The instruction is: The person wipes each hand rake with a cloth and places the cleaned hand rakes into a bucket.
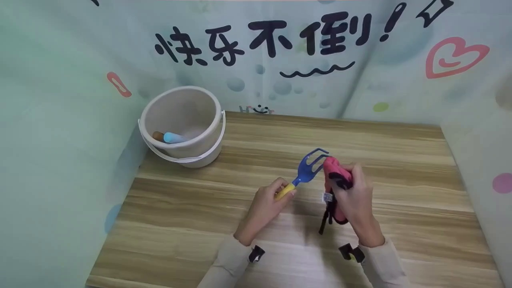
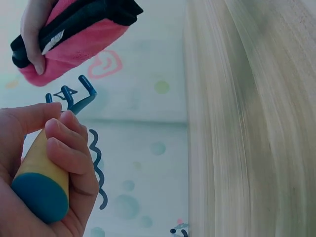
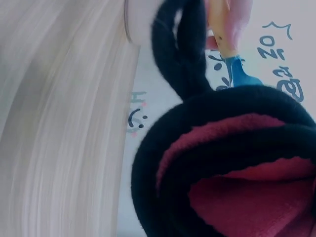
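Observation:
My left hand [image 1: 270, 202] grips the yellow handle of a small hand rake [image 1: 307, 170], whose blue curved tines point up and away. In the left wrist view the fingers wrap the handle [image 2: 47, 163], its blue butt end facing the camera. My right hand [image 1: 356, 196] holds a folded pink cloth [image 1: 331, 168] with black edging, just right of the tines. A black loop [image 3: 182, 44] and folded pink layers fill much of the right wrist view. The cloth's edge overlaps the tine tips in the head view; a small pale tag hangs off its side.
A pale bucket [image 1: 182, 150] with a white handle stands at the back left of the wooden table [image 1: 192, 224]. Inside it lie a light blue cylindrical piece [image 1: 173, 138] and a brown one [image 1: 158, 136]. A printed curtain [image 1: 256, 88] hangs behind the table.

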Demonstrator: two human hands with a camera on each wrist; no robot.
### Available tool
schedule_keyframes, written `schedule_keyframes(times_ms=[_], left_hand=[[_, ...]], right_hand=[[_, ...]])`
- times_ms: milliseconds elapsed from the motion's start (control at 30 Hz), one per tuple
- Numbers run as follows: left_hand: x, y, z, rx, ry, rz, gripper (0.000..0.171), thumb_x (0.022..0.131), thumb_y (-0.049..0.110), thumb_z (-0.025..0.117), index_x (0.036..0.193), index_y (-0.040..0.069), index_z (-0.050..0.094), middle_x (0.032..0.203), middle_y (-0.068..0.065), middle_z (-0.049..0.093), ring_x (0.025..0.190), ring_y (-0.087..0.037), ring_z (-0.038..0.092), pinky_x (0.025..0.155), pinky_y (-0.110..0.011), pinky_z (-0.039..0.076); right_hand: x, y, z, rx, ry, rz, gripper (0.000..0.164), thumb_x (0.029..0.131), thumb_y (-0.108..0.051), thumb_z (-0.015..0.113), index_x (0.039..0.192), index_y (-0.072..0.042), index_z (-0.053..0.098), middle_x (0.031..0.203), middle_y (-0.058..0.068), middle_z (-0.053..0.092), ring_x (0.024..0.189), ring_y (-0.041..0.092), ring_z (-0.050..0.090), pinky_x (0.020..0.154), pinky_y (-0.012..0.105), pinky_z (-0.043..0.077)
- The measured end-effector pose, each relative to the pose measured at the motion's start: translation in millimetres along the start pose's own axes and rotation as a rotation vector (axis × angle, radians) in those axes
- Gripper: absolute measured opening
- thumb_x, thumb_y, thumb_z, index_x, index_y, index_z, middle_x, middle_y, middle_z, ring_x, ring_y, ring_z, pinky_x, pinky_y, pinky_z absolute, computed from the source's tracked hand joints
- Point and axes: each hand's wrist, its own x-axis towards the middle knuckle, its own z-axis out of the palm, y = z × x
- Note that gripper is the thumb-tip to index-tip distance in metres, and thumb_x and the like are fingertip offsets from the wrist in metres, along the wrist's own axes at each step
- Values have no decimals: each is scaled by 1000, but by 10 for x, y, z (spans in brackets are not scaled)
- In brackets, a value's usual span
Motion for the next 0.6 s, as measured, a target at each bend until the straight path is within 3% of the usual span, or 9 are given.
schedule_keyframes(times_ms=[133,233,400,600], left_hand=[[2,2,24,3,-3,5,19,90,32,60,99,15,60,75,2,60,60,-4,49,52,-18,40],[3,14,36,-2,-17,17,18,91,32,60,98,16,59,77,1,61,61,-4,51,52,-18,42],[-2,31,28,-5,-30,18,22,90,37,60,95,16,59,76,1,61,61,-5,51,51,-18,42],[-6,34,33,9,-37,19,25,89,40,60,93,16,58,74,2,58,61,-4,49,50,-17,40]], right_hand=[[-55,-19,64,-16,-160,-136,31,67,7,76,91,-1,58,83,11,63,74,23,62,65,37,51],[-76,-43,120,-45,-215,-184,33,66,8,76,92,-2,57,83,9,61,73,23,63,63,40,53],[-60,-61,161,-71,-210,-161,35,65,9,74,93,-1,57,83,11,61,73,26,64,64,41,53],[-25,-82,149,-87,-147,-86,36,63,8,75,91,0,54,80,16,64,67,30,65,58,42,53]])
